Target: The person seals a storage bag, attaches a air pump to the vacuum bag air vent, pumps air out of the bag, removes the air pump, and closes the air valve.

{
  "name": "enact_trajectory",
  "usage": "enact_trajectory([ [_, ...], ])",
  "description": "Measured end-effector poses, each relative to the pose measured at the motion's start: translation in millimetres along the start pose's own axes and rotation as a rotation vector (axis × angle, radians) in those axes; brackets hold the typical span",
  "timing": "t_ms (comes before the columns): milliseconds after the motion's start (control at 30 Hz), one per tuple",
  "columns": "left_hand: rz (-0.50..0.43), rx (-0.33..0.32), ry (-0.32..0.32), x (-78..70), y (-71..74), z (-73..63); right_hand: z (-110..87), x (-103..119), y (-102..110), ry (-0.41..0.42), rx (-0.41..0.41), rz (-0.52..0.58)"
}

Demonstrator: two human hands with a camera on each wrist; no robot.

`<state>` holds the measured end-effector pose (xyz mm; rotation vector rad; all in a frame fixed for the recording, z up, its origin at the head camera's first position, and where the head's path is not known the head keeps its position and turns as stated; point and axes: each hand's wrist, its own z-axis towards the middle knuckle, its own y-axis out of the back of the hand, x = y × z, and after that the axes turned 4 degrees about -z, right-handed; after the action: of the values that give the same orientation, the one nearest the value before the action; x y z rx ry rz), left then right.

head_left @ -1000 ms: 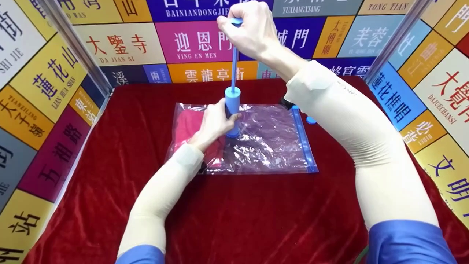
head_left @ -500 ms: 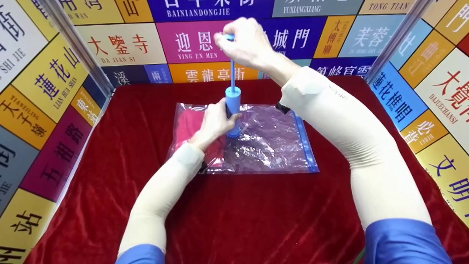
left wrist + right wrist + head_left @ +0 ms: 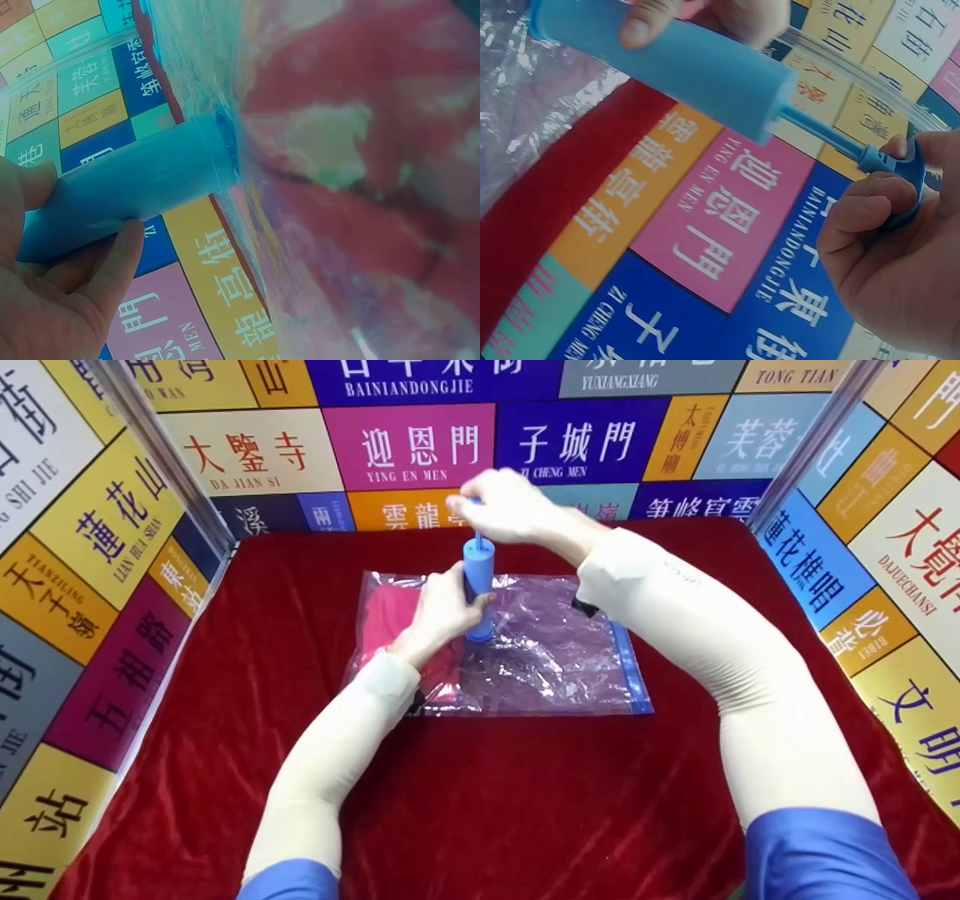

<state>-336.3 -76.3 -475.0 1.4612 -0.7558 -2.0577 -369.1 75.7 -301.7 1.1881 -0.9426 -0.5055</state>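
Observation:
A blue hand pump (image 3: 478,566) stands upright on a clear plastic storage bag (image 3: 551,660) with a blue zip edge along its right side. My left hand (image 3: 444,604) grips the pump's barrel, fingers and thumb wrapped round it, as the left wrist view also shows. Above it, my right hand (image 3: 506,506) holds the pump's handle (image 3: 907,180), fingers curled over it in the right wrist view. A short stretch of the rod (image 3: 821,131) shows between barrel and handle. Folded pink-red cloth (image 3: 390,619) lies inside the bag's left part. The pump's foot meets the bag's surface.
Dark red velvet cloth (image 3: 540,795) covers the table. Panels printed with place names (image 3: 409,446) stand behind and on both sides, with metal posts (image 3: 176,465) at the corners.
My right hand has come down with the handle, and the rod has slid most of the way into the barrel. The left hand and bag have stayed in place.

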Motion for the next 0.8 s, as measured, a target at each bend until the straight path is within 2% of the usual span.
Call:
enact_trajectory([
  [233,-0.013,-0.004,-0.005,1.2,0.1,0.0,0.5,-13.7,-24.6,0.049,-0.016,0.002],
  [400,-0.018,0.005,-0.002,-0.2,0.1,-0.5,-0.8,-20.7,-36.8,0.041,0.007,0.025],
  [800,-0.003,0.008,0.007,-0.8,0.5,-0.3,-1.2,-25.9,-44.5,0.029,-0.041,0.103],
])
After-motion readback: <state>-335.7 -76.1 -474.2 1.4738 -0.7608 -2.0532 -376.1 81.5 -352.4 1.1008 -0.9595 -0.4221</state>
